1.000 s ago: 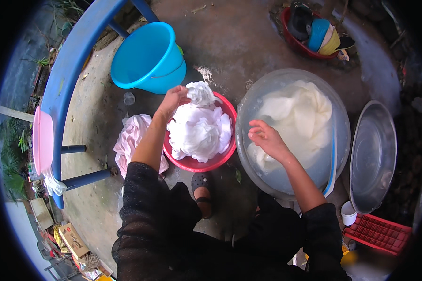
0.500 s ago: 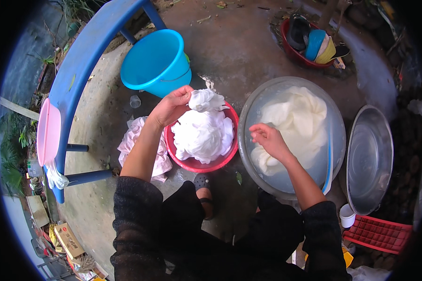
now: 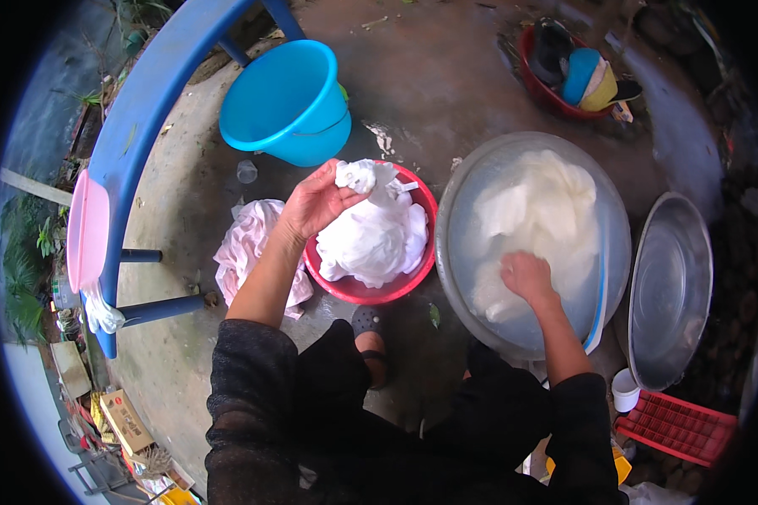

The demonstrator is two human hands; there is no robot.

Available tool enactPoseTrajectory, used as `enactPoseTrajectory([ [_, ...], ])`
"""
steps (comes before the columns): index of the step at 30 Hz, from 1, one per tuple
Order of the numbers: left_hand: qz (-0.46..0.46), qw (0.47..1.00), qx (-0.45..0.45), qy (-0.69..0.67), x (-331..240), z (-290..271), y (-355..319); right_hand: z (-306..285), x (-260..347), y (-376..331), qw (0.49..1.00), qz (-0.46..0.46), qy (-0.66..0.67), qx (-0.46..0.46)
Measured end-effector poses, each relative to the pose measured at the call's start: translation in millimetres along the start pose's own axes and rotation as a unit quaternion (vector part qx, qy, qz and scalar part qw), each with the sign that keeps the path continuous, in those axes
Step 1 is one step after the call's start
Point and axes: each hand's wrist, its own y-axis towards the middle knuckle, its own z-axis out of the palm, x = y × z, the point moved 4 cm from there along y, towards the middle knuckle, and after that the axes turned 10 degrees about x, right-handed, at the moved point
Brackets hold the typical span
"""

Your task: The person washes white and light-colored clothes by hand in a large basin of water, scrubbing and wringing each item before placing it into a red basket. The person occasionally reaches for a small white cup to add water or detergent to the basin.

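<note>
My left hand (image 3: 316, 202) grips a bunched end of wet white cloth (image 3: 375, 236) piled in a red basin (image 3: 370, 290) on the concrete floor. My right hand (image 3: 526, 278) presses down into white laundry (image 3: 535, 219) soaking in a large metal basin (image 3: 455, 252) to the right of the red one; its fingers are partly buried in the cloth, so I cannot tell whether it grips any.
A blue bucket (image 3: 286, 101) stands behind the red basin. A pink-white cloth (image 3: 248, 244) lies on the floor at left, beside a blue bench (image 3: 143, 109). An empty metal basin (image 3: 669, 286), a red crate (image 3: 674, 425) and a small white cup (image 3: 625, 389) sit at right. A red bowl of items (image 3: 568, 71) sits far back.
My left hand has stayed on the white cloth at the red basin's back rim. My right hand has sunk lower into the laundry in the metal basin.
</note>
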Motion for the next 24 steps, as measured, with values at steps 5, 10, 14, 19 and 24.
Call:
enactPoseTrajectory([
  [5,0.003,0.994,-0.044,0.104,-15,11,12,-86,76,-5,0.94,-0.179,0.283,-0.071],
  [10,0.029,0.984,-0.079,0.154,-42,28,17,-79,55,10,0.948,-0.165,0.269,-0.023],
  [14,-0.22,0.725,-0.205,0.62,-68,-64,-39,3,24,1,0.998,-0.023,0.03,-0.053],
  [19,-0.27,0.401,-0.219,0.848,-17,-73,-63,45,-19,-3,0.992,0.103,0.021,0.069],
  [24,-0.071,0.442,0.015,0.894,96,31,16,97,-98,4,0.992,-0.071,-0.02,-0.105],
])
